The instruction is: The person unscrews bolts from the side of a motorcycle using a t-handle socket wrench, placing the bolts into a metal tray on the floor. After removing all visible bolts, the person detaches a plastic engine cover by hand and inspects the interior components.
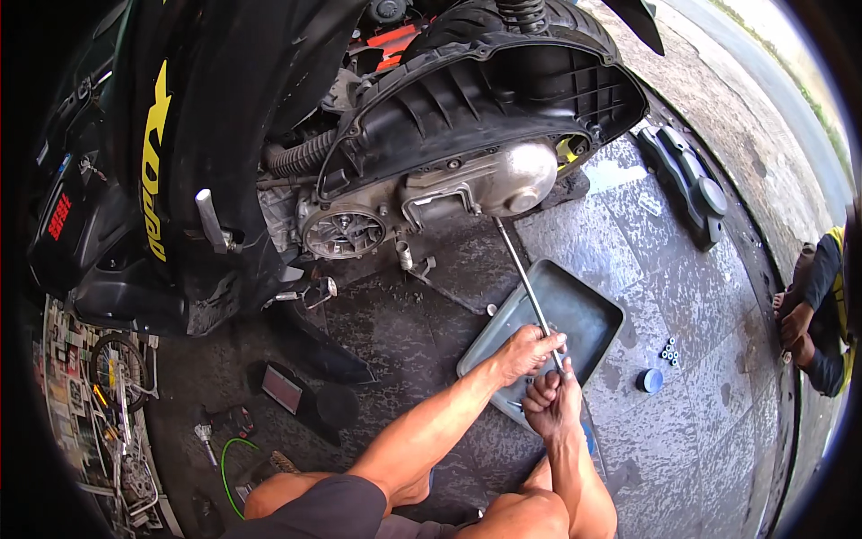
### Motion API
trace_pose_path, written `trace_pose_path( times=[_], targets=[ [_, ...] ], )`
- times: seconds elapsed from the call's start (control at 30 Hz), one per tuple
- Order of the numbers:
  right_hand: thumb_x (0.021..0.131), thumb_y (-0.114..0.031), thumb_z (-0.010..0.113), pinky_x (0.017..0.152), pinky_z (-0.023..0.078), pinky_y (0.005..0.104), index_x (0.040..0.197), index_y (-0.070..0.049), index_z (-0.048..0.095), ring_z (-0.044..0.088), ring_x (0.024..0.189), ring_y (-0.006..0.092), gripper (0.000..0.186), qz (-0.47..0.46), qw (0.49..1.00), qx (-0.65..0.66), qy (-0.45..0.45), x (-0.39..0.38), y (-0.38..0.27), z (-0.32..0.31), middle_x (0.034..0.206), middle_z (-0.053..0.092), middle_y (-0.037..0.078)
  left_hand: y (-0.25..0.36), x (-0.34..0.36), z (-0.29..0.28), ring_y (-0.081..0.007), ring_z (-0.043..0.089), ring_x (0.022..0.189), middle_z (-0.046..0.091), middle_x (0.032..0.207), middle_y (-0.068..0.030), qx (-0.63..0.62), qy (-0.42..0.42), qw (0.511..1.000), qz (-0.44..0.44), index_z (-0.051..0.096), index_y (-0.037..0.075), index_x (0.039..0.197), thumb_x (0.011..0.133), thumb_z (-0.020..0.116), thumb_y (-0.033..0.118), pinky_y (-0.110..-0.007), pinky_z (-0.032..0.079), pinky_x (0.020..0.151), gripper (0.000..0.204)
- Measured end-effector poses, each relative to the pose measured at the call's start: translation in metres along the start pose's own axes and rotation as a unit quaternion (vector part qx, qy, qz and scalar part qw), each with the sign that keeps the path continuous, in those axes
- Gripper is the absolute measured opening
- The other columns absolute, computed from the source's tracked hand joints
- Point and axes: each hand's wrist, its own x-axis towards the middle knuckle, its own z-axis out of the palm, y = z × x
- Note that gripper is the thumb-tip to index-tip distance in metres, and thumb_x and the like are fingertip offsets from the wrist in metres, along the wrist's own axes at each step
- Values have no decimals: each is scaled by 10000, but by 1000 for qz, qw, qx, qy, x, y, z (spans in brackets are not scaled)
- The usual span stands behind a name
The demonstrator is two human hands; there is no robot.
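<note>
Both my hands hold a long, thin metal rod-like wrench (528, 278). Its far tip meets the underside of the scooter's silver engine cover (528, 171). My left hand (528, 352) is closed around the rod near its lower end. Just below it, my right hand (552, 402) is curled at the very end of the rod, which its fingers partly hide. Beneath the rod and my hands lies a grey-blue plastic tray (616, 316) on the floor. Above the engine cover, the black ribbed housing (440, 108) is uncovered. A round fan opening (346, 235) shows at its left.
Black bodywork (215, 99) of the scooter fills the upper left. A long black cover (682, 184) lies at the right. Near the tray are a blue cap (650, 381) and several small rollers (670, 351). A power drill (232, 420) rests at lower left. Another person's hands (796, 325) show at far right.
</note>
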Motion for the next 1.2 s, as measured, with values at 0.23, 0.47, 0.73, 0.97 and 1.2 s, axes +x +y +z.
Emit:
trace_pose_path(
  times=[0.23,0.47,0.73,0.97,1.2],
  targets=[
    [1020,-427,382,416,254,237,1227,60,596,331,416,69,571,-378,790,-481,-43,-42,-13,24,502,394,-23,-4,-1,-8,-24,280,430,346,548,99,96,34,995,12,636,72,835,965,579,329,-216,213,396,293],
    [841,-105,606,541,440,300,1265,38,557,485,562,128,450,-418,483,-753,159,-8,0,8,646,515,56,3,-9,-15,-6,264,436,338,550,108,-1,-11,1000,-17,618,75,874,971,571,322,-198,215,402,270],
    [990,-444,461,458,360,333,858,9,670,417,426,197,515,-228,828,-469,204,-5,5,17,484,444,33,9,-3,-4,-4,260,434,349,544,109,-3,3,1000,0,621,84,867,967,575,342,-196,213,406,281],
    [935,-198,586,556,458,399,929,34,627,546,534,295,236,-504,460,-702,204,-9,5,-2,602,561,112,-1,4,-1,-17,321,446,402,550,94,42,60,997,25,646,87,810,945,602,358,-215,239,411,306],
    [981,-334,478,475,391,340,768,-51,663,477,465,211,400,-297,745,-554,224,-2,2,-10,541,517,58,-3,4,2,-7,251,425,332,533,114,37,74,996,22,620,86,847,953,588,365,-209,194,394,301]
  ],
)
